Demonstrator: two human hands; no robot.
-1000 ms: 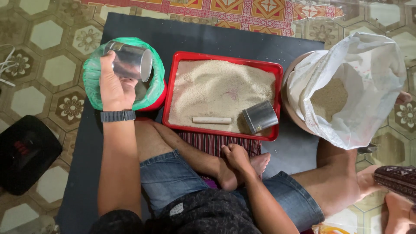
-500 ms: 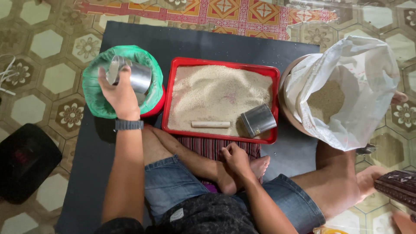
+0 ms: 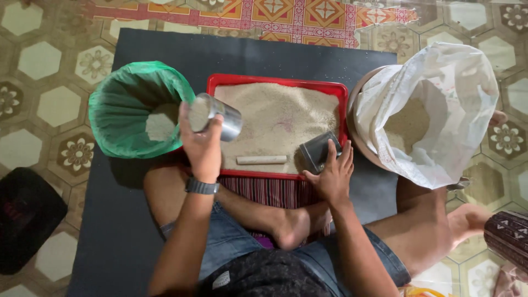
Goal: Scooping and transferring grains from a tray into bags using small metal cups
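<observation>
light: even, soft, bright | shadows: faint, under arms | glare: mild on floor tiles (image 3: 38, 60) | focus: sharp, corners slightly stretched

A dark mat (image 3: 110, 220) covers a floor of hexagonal floral tiles (image 3: 49, 60) — a colourful patterned border (image 3: 264, 14) beyond.

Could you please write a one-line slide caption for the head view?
Seated person's left hand tips a metal cup beside a green bag; right hand touches another cup in a red tray.
</observation>
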